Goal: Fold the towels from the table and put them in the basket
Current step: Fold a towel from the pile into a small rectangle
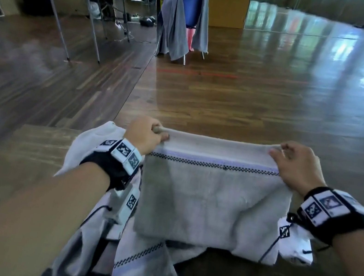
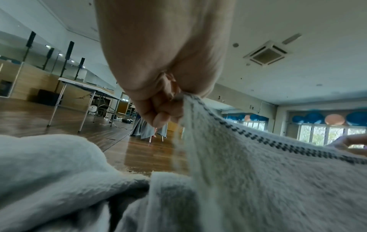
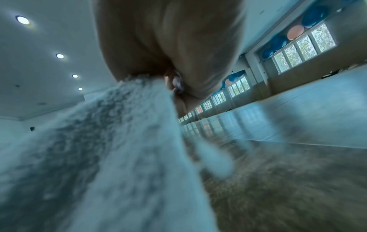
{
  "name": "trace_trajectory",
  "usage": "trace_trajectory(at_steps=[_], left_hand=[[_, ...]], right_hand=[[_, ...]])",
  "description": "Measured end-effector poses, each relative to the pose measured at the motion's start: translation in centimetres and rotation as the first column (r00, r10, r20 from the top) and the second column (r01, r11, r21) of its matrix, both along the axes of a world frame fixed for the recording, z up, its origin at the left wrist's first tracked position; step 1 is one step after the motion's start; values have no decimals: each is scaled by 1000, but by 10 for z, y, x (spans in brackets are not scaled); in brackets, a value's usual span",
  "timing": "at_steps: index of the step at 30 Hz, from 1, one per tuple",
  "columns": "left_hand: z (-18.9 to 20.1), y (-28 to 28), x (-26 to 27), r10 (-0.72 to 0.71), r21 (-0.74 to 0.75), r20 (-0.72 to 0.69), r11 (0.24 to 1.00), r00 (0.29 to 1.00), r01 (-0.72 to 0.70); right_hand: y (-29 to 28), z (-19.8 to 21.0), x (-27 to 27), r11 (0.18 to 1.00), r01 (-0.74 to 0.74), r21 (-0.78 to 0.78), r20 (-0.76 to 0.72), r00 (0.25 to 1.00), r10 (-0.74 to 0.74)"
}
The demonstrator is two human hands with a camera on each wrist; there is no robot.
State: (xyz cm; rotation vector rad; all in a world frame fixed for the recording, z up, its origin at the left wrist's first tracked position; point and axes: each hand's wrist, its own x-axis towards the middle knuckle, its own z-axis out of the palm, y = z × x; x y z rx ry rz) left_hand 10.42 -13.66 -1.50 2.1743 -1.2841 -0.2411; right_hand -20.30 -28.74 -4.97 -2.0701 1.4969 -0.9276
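While held up taut between both hands, towel (image 1: 211, 199) hangs doubled over the table (image 1: 26, 159), top fold edge stretched level, near layer shorter than the one behind it. Mid-fold, by the look: one halving done, at least one more needed before basket-ready. No basket in any view, so drop-off location unknown.

Next move, as a guess: lay flat on the bare table to the right, or bring the two held corners together for a second halving. Needs matched tension on both sides to keep edges aligned; lower hem already uneven, right corner hanging lower and wider, so squaring up first advisable.

More towels (image 1: 136, 268) heaped loose on the table under and left of the held one, still unfolded; plenty of task left.

Left hand (image 1: 146, 135): fingers curled tight, pinching the top-left corner; wrist view confirms cloth clamped between thumb and fingers (image 2: 160, 119), checked stripe running away from the grip.

Right hand (image 1: 298, 164): thumb and forefinger pinching the top-right corner, remaining fingers loosely curled; wrist view blurred, cloth seen entering the grip (image 3: 178, 87).
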Motion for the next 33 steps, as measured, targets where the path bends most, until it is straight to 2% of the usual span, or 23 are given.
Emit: trace_trajectory(at_steps=[3,6,9,12,15,17,20,22,23,25,26,27,28,29,31,33], left_hand=[[-30,-48,16,10,27,48,1000,999,-11],[-69,-77,23,-44,224,102,974,994,20],[-98,-89,23,-90,366,60,929,994,62],[-97,-87,20,-140,386,131,919,981,80],[-82,-77,13,-180,271,170,954,969,129],[-68,-67,6,-157,63,169,987,973,148],[-43,-43,-7,-126,-271,115,950,985,154],[-24,-22,-15,-111,-343,41,932,993,118],[-16,-11,-18,-104,-269,17,957,994,104],[-7,9,-18,-106,89,25,991,994,103],[-4,19,-20,-102,295,54,952,993,82],[-3,27,-24,-106,426,80,902,991,62],[-3,33,-31,-112,461,87,885,990,60],[-2,36,-39,-126,407,80,909,989,83],[1,37,-64,-202,139,109,973,973,186],[4,30,-95,-339,-71,131,934,932,350]], right_hand=[[-38,-26,21,1000,-2,16,-103,995,4],[-58,-59,28,990,-87,108,-238,965,111],[-60,-83,32,973,-176,152,-355,908,220],[-57,-86,31,972,-180,148,-327,919,220],[-51,-72,27,972,-185,148,-281,934,221],[-43,-55,20,984,-167,67,-225,958,178],[-22,-25,6,989,-132,-61,-41,991,129],[-2,-5,-6,984,-137,-117,67,987,146],[9,3,-13,981,-146,-129,126,979,162],[36,12,-24,973,-191,-126,204,955,214],[51,13,-29,965,-236,-114,219,941,256],[66,11,-32,953,-289,-97,220,927,303],[80,8,-33,940,-333,-73,209,917,341],[92,4,-33,933,-356,-47,199,912,358],[109,-4,-32,933,-358,-21,192,915,355],[117,-9,-28,932,-358,-48,186,914,361]])
